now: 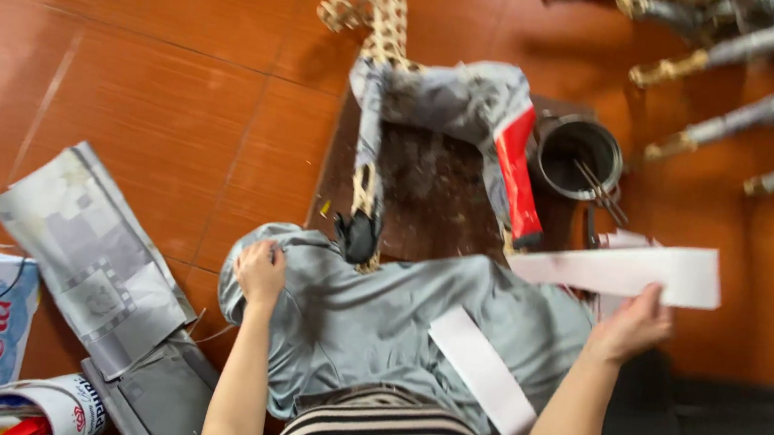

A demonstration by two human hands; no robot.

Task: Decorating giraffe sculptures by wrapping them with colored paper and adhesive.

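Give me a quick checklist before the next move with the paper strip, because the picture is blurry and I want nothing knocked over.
1. Right hand holds the long white paper strip at its lower edge: ok.
2. Left hand rests on the grey-blue cloth over the lap: ok.
3. Second white paper strip lies loose on that cloth, untouched: ok.
4. Round dark metal pot stands upright beside the spotted, paper-wrapped giraffe-shaped figure: ok.
5. What the pot contains: cannot tell; only thin sticks show.
6. Strip clear of the pot: ok, apart.
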